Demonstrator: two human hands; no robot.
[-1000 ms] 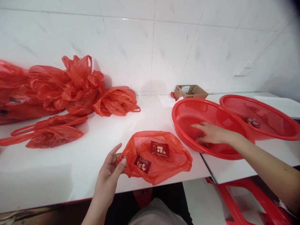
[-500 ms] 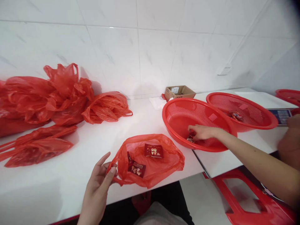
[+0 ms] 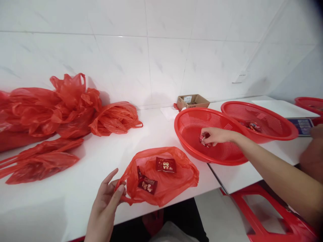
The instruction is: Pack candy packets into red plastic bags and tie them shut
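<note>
My left hand (image 3: 107,198) pinches the left rim of an open red plastic bag (image 3: 161,198) lying on the white table. Inside the bag are a dark red snack packet (image 3: 166,165) with pale print and another packet (image 3: 148,185), with part of a further dark item beside it. Reaching into the nearer red plastic basket (image 3: 214,116), my right hand (image 3: 214,136) has its fingers closed on small red wrapped packets (image 3: 205,139), partly hidden by the fingers. The hand is raised a little above the basket's floor.
Crumpled red plastic bags (image 3: 50,111) are heaped at the left. A second red basket (image 3: 275,124) holds some wrapped items, and a cardboard box (image 3: 193,101) stands by the wall. A red stool (image 3: 254,211) sits below right. Another person's arm (image 3: 311,151) shows at the right edge.
My right hand has lifted slightly from the basket's floor, with red wrapped packets now showing in its fingers. My left hand still keeps hold of the bag's rim.
</note>
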